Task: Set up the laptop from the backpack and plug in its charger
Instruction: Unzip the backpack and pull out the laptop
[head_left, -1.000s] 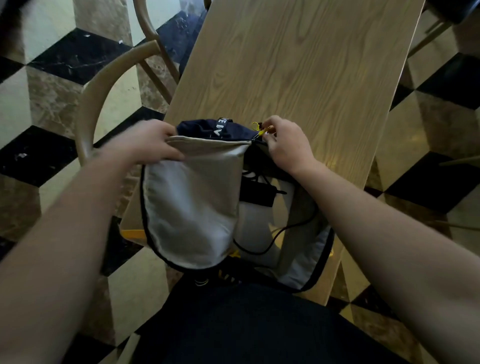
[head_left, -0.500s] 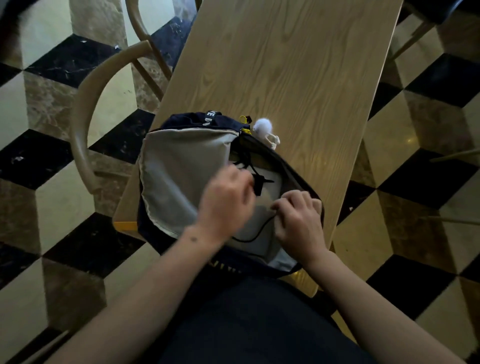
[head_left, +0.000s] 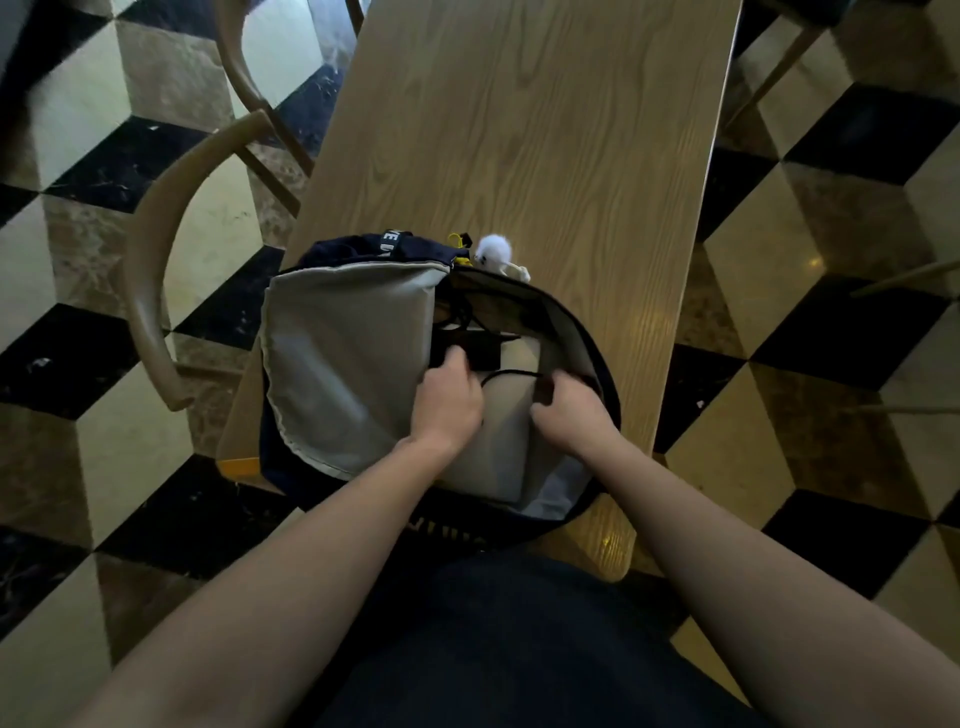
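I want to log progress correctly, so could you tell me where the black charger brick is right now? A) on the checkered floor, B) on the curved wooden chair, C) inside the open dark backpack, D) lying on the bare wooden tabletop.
C: the black charger brick lies inside the open dark backpack, with the left hand touching it and the right hand beside its cable.

left hand (head_left: 448, 402) curled; right hand (head_left: 569, 413) curled, forearms converging
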